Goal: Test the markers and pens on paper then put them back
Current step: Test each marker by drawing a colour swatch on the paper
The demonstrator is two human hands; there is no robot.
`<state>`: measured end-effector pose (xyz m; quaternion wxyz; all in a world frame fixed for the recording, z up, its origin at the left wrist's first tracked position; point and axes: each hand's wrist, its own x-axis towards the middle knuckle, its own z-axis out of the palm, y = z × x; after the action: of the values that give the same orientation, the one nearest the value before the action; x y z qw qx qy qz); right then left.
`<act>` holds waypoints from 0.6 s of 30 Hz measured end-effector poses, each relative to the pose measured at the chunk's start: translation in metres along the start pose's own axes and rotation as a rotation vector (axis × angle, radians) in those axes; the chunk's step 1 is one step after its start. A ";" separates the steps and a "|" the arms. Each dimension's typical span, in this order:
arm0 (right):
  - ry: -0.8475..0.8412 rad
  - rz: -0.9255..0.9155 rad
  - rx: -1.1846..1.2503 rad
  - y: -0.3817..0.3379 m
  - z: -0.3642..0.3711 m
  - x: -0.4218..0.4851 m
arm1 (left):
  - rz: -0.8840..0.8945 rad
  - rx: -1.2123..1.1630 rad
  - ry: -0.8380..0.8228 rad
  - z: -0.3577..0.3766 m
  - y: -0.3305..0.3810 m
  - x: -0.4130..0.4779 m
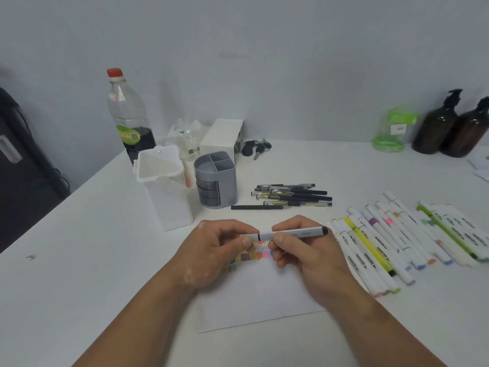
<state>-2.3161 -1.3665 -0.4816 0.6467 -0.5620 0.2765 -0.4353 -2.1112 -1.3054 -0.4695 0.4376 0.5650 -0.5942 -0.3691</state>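
Observation:
Above a white sheet of paper (254, 295) both hands hold one white marker (299, 232) with a black end, lying level. My left hand (217, 250) pinches its white cap, a narrow black gap showing between cap and barrel. My right hand (299, 247) grips the barrel. Coloured test swatches (254, 255) show on the paper under my fingers. A row of white markers (404, 234) lies to the right. Several black pens (288, 196) lie behind the hands.
A grey pen holder (215, 180) and a white open box (165, 186) stand behind the paper. Farther back are a bottle (129, 115), a white box (222, 139), keys (255, 148), a green container (391, 131) and two brown pump bottles (449, 128).

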 end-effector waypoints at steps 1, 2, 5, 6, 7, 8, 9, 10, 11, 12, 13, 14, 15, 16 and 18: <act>0.004 -0.006 -0.004 0.000 0.000 0.000 | 0.004 -0.021 -0.001 0.001 0.000 0.000; 0.010 -0.007 -0.006 0.000 0.000 0.000 | 0.010 -0.043 0.000 0.002 0.000 0.001; 0.016 0.020 0.010 -0.003 0.001 0.001 | 0.004 -0.159 0.004 0.006 0.001 0.002; 0.016 0.029 0.012 -0.005 0.000 0.002 | 0.001 -0.211 0.003 0.007 0.002 0.003; 0.016 0.032 0.005 -0.007 0.000 0.002 | 0.005 -0.244 0.004 0.007 0.003 0.003; 0.020 0.030 -0.012 -0.008 0.001 0.002 | 0.013 -0.258 0.004 0.007 0.003 0.003; 0.025 0.027 -0.032 -0.009 0.003 0.001 | 0.019 -0.261 0.005 0.006 0.003 0.003; 0.031 0.023 -0.048 -0.010 0.005 0.000 | 0.024 -0.259 0.008 0.004 0.002 0.004; 0.036 0.027 -0.056 -0.011 0.008 -0.001 | 0.025 -0.257 0.015 0.004 0.001 0.004; 0.041 0.035 -0.059 -0.012 0.010 -0.002 | 0.024 -0.254 0.023 0.003 -0.001 0.003; 0.045 0.046 -0.064 -0.014 0.012 -0.003 | 0.028 -0.252 0.021 0.003 -0.002 0.003; 0.051 0.056 -0.074 -0.017 0.012 -0.004 | 0.039 -0.254 -0.003 0.004 -0.003 0.002; 0.060 0.064 -0.082 -0.021 0.012 -0.006 | 0.049 -0.266 -0.046 0.007 -0.004 0.001; 0.074 0.066 -0.084 -0.025 0.012 -0.009 | 0.054 -0.275 -0.099 0.009 -0.004 0.000; 0.115 0.051 -0.118 -0.028 0.013 -0.017 | 0.051 -0.267 -0.189 0.018 -0.001 -0.001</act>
<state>-2.3202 -1.3454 -0.4539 0.6064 -0.5660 0.3524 -0.4333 -2.1273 -1.3053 -0.4770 0.4601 0.4493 -0.5924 -0.4852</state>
